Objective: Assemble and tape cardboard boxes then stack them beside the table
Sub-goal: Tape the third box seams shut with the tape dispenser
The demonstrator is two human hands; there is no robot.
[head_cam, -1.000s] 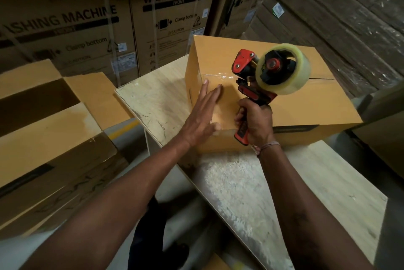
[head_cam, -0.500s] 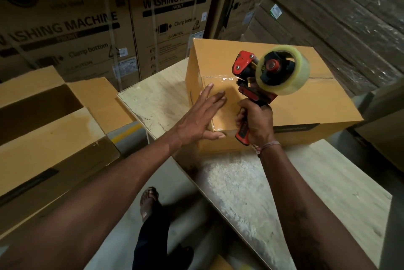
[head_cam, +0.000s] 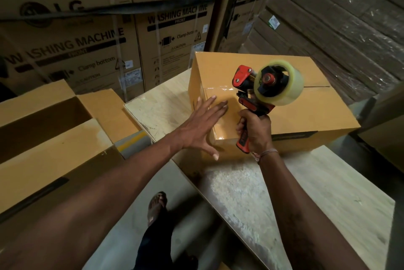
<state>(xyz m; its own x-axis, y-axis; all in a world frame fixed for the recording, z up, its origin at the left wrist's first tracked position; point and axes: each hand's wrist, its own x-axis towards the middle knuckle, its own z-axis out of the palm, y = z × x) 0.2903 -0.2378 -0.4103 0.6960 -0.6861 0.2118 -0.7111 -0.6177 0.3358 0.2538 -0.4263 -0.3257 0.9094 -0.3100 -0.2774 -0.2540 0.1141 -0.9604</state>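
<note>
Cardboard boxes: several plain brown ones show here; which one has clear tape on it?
The closed box on the wooden table, under both hands. The open box left of the table shows no tape.

Stacked cartons [head_cam: 166, 35] read "LG", "WASHING MACHINE FRONT" (also "Clamp bottom", "CAUTION").

Stacked washing-machine cartons [head_cam: 91, 51], grey floor [head_cam: 122, 232], dim light

The tape dispenser [head_cam: 260, 92] and right hand [head_cam: 254, 131] hide part of the box's [head_cam: 295, 116] top seam. The open carton [head_cam: 43, 134] runs off the left edge, and small labels on the washing machine cartons [head_cam: 153, 35] are illegible.
</note>
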